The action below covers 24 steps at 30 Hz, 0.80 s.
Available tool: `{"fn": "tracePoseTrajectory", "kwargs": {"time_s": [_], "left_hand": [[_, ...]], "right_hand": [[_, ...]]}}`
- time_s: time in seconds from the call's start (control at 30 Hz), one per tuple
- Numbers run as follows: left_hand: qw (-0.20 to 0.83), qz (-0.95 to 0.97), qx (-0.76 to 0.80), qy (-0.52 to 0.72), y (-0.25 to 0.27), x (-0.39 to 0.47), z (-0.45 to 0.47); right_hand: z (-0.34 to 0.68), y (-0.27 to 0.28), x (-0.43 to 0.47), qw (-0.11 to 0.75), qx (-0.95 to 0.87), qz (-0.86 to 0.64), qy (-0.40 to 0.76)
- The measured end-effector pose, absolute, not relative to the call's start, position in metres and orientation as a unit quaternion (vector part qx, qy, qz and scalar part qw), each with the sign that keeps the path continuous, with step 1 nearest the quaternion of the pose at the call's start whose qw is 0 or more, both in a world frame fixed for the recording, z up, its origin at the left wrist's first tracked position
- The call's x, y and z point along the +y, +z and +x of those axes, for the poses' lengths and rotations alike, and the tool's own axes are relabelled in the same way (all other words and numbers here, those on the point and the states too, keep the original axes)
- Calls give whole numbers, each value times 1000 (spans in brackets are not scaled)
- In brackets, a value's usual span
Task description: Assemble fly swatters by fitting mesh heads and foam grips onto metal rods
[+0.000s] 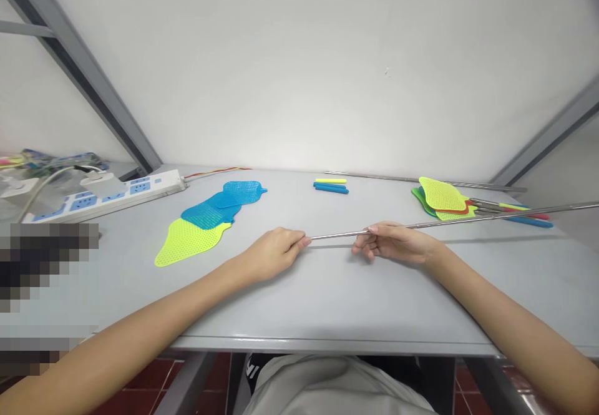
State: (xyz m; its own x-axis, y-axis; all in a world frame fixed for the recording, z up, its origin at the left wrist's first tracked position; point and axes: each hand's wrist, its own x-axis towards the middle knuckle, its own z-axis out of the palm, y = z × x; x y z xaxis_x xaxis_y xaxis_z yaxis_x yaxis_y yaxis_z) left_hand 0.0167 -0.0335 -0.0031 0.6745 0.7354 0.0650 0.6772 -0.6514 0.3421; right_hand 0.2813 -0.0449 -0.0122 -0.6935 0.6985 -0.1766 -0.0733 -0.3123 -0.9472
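Observation:
My left hand is closed round the thin left end of a telescopic metal rod. Farther along, my right hand grips the same rod between thumb and fingers, with some fingertips loosely curled below it. The rod runs up to the right, past the picture's edge, above the table. Left of my left hand lie loose perforated fly swatter heads: a yellow one and blue ones, overlapping. Beyond my hands rest several short tubes, one yellow and others blue.
A pile of fly swatters with yellow heads on top lies at the right. Behind it, long metal rods lie along the wall. A power strip with plugs sits at the left. The grey table has metal frame posts at its sides.

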Motion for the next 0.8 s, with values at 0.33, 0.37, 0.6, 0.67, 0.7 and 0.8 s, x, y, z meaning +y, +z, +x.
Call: {"fn": "tracePoseTrajectory", "kwargs": {"time_s": [0.33, 0.37, 0.6, 0.67, 0.7, 0.8], "left_hand": [[148, 902, 395, 91, -2, -36, 17], [147, 902, 395, 89, -2, -37, 18], [145, 903, 396, 82, -2, -38, 17], [143, 903, 398, 81, -2, -38, 17], [143, 902, 399, 80, -2, -38, 17], [141, 903, 399, 78, -3, -38, 17]], "right_hand": [[279, -11, -47, 253, -536, -296, 749], [279, -11, -47, 253, -536, -295, 749], [280, -10, -49, 246, -537, -286, 755], [279, -10, -50, 244, -536, -285, 757], [279, -10, -50, 243, -535, -284, 757], [278, -10, -50, 241, -536, -284, 758]]}}
